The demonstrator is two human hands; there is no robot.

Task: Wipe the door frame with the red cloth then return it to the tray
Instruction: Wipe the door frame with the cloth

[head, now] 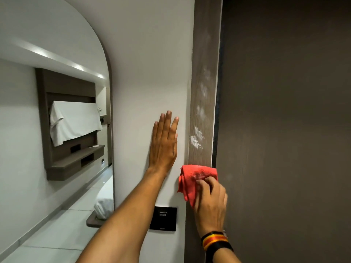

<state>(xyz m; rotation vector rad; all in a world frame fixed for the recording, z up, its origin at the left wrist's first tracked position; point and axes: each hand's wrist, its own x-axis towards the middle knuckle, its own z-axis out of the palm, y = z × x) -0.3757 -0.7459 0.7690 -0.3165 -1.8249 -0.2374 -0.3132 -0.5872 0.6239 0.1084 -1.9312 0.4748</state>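
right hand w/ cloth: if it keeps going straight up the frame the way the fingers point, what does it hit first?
The right hand presses the red cloth on the door frame. Straight up, it likely meets the white smudges first; nothing else blocks that strip.

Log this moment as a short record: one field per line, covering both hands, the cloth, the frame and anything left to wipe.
left hand: flat, fingers spread, pressed on the white wall beside the frame
right hand: grips the red cloth, pressing it on the frame
door frame: brown wood-grain strip, upright
residue: white smears up the frame, above the cloth
door: dark brown, right of the frame
wristband: striped, on right wrist
tray: not in view
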